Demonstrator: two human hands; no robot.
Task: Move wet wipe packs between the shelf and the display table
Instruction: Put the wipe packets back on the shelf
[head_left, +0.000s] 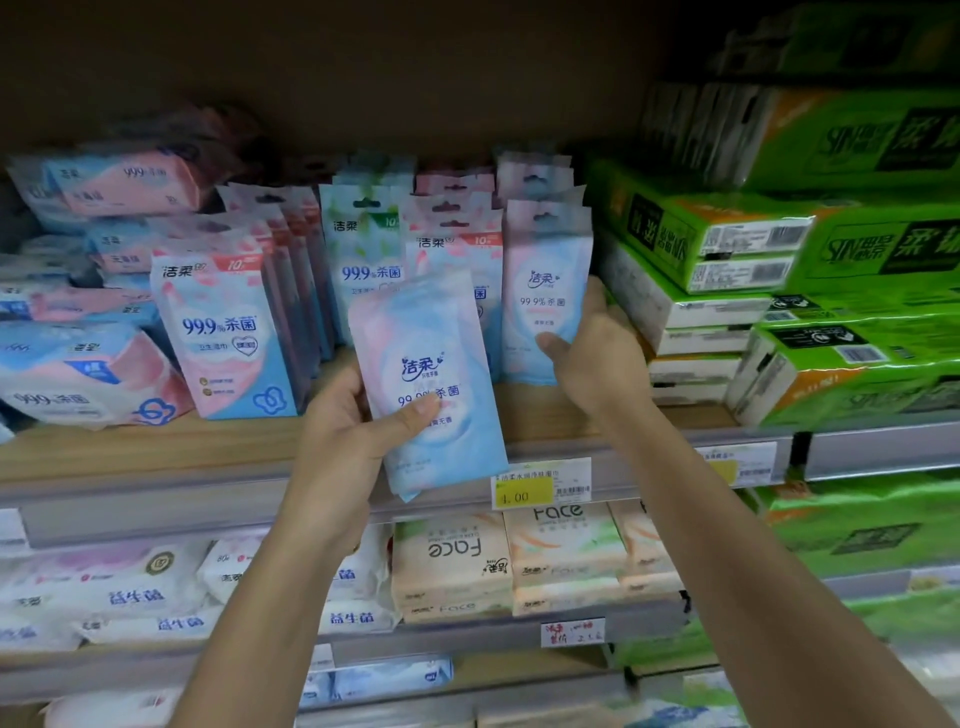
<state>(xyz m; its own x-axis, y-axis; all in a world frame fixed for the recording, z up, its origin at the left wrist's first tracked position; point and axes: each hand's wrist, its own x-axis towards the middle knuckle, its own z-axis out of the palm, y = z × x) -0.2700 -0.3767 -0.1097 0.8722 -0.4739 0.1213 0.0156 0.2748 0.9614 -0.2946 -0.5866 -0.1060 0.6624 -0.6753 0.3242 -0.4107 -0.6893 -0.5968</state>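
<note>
My left hand (343, 441) grips a pale blue and pink wet wipe pack (431, 384), tilted, in front of the wooden shelf (156, 447). My right hand (597, 358) is closed around the lower right side of a second pale pink and blue pack (543, 291) that stands upright on the shelf, at the front of its row. Further upright packs (228, 332) with blue and pink print stand in rows to the left, and a green-topped pack (363, 260) stands behind the one in my left hand.
Green boxed tissue packs (737, 244) are stacked close on the right of my right hand. Flat wipe bundles (88, 384) lie at the left. A yellow price tag (540, 486) sits on the shelf rail. Peach tissue packs (452, 561) fill the shelf below.
</note>
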